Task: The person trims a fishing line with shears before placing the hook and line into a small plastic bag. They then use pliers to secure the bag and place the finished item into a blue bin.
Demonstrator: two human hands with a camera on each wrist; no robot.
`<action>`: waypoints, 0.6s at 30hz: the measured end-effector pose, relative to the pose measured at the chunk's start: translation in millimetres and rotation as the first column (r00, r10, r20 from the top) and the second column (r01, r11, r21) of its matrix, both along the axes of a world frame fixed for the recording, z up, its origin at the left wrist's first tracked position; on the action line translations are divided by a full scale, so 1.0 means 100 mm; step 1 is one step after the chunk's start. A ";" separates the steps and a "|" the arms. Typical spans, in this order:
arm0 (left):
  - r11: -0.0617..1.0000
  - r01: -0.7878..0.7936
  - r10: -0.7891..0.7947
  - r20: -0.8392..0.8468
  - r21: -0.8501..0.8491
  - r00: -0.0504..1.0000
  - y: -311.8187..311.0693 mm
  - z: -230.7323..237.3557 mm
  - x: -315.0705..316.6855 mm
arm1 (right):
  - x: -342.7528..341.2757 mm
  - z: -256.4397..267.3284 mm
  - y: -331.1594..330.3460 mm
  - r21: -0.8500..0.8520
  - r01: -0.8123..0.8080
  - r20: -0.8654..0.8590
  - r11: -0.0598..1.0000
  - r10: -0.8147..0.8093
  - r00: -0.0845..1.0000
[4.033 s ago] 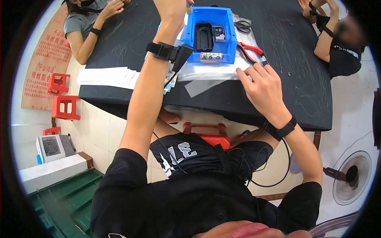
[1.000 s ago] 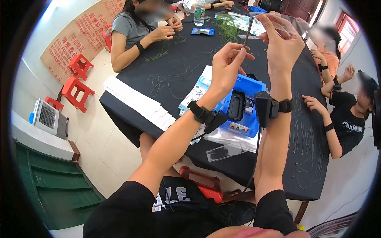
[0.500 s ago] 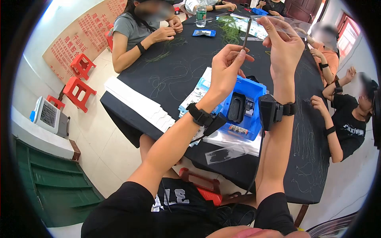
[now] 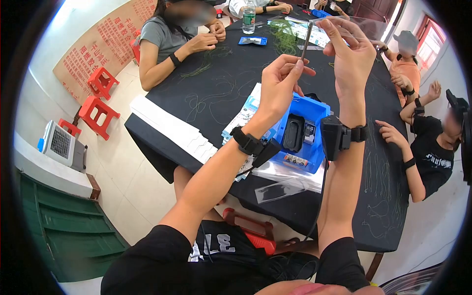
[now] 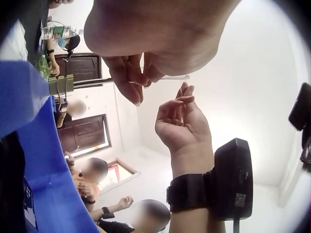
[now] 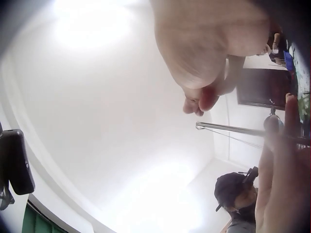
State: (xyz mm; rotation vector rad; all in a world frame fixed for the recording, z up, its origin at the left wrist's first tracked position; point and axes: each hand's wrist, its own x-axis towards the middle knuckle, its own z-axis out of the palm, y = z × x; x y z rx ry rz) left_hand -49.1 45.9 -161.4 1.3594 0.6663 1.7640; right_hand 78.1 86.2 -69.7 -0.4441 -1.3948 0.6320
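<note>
The left hand (image 4: 281,88) pinches a thin metal rod (image 4: 307,42) that stands nearly upright above the blue tray (image 4: 319,152). In the left wrist view the rod runs from an olive binder clip (image 5: 60,86) beside the tray up past the left fingers. A small loop tops the rod (image 6: 228,128) in the right wrist view, with a fine strand trailing from it. Thumb and fingers of the right hand (image 4: 354,61) are brought together just beyond the tip, around a clear plastic sheet (image 4: 371,27). A black case (image 4: 293,132) lies in the tray.
White paper strips (image 4: 172,130), printed sheets (image 4: 241,118) and clear plastic bags (image 4: 268,169) surround the tray's near side. Farther off stand a water bottle (image 4: 249,22) and a blue packet (image 4: 252,41), near green strands (image 4: 285,37). Several people sit around the table.
Compared with the oldest frame, both hands have risen; the right has left the plastic bags, and the view has tilted upward. Over the last half second the hands stay almost still.
</note>
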 end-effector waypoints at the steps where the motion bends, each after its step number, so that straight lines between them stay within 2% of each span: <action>1: 1.000 0.001 -0.001 0.000 0.000 1.000 0.00 0.00 0.00 | 0.00 0.01 -0.01 0.023 -0.013 0.011 1.000 0.013 1.000; 3: 1.000 -0.001 0.001 -0.004 0.000 1.000 0.00 0.01 0.00 | 0.01 0.05 -0.05 0.046 -0.028 0.021 0.999 0.027 0.999; 5: 1.000 0.008 -0.008 -0.002 0.007 1.000 0.00 0.01 0.00 | 0.01 0.08 -0.07 0.100 0.027 0.129 0.995 -0.040 0.991; 9: 1.000 0.004 -0.004 -0.014 0.006 1.000 0.00 0.00 0.00 | -0.02 0.03 -0.04 0.135 0.018 0.171 0.991 -0.042 0.984; 12: 1.000 0.004 -0.004 -0.018 0.011 1.000 0.00 -0.01 0.00 | -0.02 0.02 -0.03 0.138 0.072 0.143 0.988 -0.091 0.985; 14: 1.000 0.004 -0.004 -0.017 0.007 1.000 0.00 0.00 0.00 | -0.01 0.02 -0.01 0.101 0.094 0.036 0.990 -0.098 0.995; 15: 1.000 0.005 -0.005 -0.016 0.004 1.000 -0.01 0.00 0.00 | 0.00 0.02 0.00 0.100 0.094 0.036 0.991 -0.098 0.995; 17: 1.000 -0.001 0.001 -0.016 0.000 1.000 0.00 0.00 0.01 | 0.01 0.02 0.02 0.042 -0.038 -0.075 0.998 0.041 0.996; 18: 1.000 -0.006 0.006 -0.017 -0.003 1.000 0.00 0.00 0.01 | 0.02 0.01 0.02 0.043 -0.037 -0.075 0.998 0.041 0.996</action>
